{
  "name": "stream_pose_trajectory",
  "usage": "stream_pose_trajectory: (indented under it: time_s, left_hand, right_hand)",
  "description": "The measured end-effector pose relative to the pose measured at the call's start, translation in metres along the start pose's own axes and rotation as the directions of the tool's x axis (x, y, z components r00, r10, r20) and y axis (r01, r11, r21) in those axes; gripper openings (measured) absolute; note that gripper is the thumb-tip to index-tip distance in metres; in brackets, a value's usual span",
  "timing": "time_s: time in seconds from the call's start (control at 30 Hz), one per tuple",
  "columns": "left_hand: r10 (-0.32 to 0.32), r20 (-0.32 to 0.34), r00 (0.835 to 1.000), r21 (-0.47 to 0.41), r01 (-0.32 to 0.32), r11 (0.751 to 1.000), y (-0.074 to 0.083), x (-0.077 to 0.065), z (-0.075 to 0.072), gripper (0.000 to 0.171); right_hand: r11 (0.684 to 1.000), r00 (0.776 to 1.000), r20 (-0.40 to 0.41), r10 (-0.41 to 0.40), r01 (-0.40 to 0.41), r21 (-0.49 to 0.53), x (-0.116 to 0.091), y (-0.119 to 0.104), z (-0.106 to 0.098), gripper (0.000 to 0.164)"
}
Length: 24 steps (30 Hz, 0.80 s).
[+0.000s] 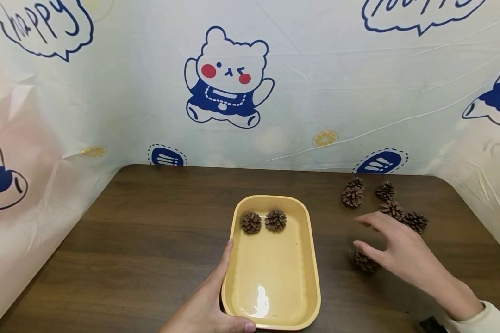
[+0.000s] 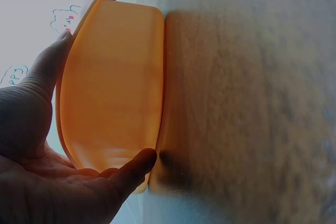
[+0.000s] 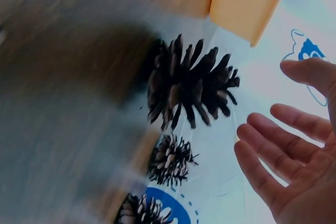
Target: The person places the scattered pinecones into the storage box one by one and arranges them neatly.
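A yellow rectangular tray (image 1: 275, 277) stands on the table with two pine cones, a left one (image 1: 251, 223) and a right one (image 1: 276, 220), side by side toward its far end. My left hand (image 1: 210, 296) grips the tray at its near left corner, one digit along the left side and another at the near rim. To the right of the tray, my right hand (image 1: 408, 252) hovers with fingers spread and nothing held. Under its thumb lies a pine cone (image 1: 364, 262), partly covered in the head view; the right wrist view shows a large pine cone (image 3: 191, 85) apart from the fingers.
Several more pine cones lie at the back right, among them one at the left (image 1: 352, 196), one farther back (image 1: 385, 190) and one at the right (image 1: 416, 222). A printed cloth (image 1: 300, 92) hangs behind the brown wooden table (image 1: 158, 231).
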State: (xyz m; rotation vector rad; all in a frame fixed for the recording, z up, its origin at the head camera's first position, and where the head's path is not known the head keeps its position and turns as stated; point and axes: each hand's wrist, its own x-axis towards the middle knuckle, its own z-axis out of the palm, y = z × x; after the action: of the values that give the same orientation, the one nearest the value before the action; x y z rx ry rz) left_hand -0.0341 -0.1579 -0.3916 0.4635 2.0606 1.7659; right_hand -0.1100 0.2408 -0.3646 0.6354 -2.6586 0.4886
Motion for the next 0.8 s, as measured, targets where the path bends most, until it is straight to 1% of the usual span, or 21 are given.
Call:
stream_pose_trajectory:
  time_s: [0.23, 0.27, 0.37, 0.53, 0.6, 0.7, 0.8]
  left_hand:
    - [0.007, 0.004, 1.0, -0.017, -0.007, 1.0, 0.0, 0.0, 0.0, 0.143]
    - [0.008, 0.005, 1.0, -0.02, -0.008, 1.0, 0.0, 0.0, 0.0, 0.143]
    - [0.003, 0.007, 1.0, -0.028, -0.003, 1.0, 0.0, 0.0, 0.0, 0.143]
    - [-0.059, 0.004, 0.998, -0.052, 0.06, 0.997, 0.003, 0.0, 0.001, 0.144]
    - [-0.062, 0.003, 0.998, -0.048, 0.062, 0.997, 0.003, 0.0, 0.001, 0.144]
    - [-0.036, 0.003, 0.999, -0.034, 0.036, 0.999, 0.002, 0.0, 0.001, 0.143]
    - [-0.044, 0.006, 0.999, -0.043, 0.044, 0.998, 0.002, 0.0, 0.001, 0.143]
  right_hand:
    - [0.997, 0.992, 0.115, 0.053, -0.059, 0.049, -0.007, 0.01, -0.001, 0.046]
    - [0.997, 0.991, 0.121, 0.056, -0.063, 0.053, -0.008, 0.011, -0.001, 0.046]
    - [0.996, 0.989, 0.135, 0.063, -0.071, 0.057, -0.01, 0.014, -0.001, 0.045]
    - [0.996, 0.987, 0.149, 0.058, -0.068, 0.059, -0.012, 0.017, 0.0, 0.043]
    - [0.996, 0.989, 0.142, 0.042, -0.052, 0.067, -0.013, 0.017, 0.001, 0.043]
    - [0.997, 0.992, 0.127, 0.011, -0.02, 0.074, -0.014, 0.019, 0.002, 0.043]
    - [0.997, 0.99, 0.141, 0.004, -0.015, 0.075, -0.015, 0.021, 0.003, 0.045]
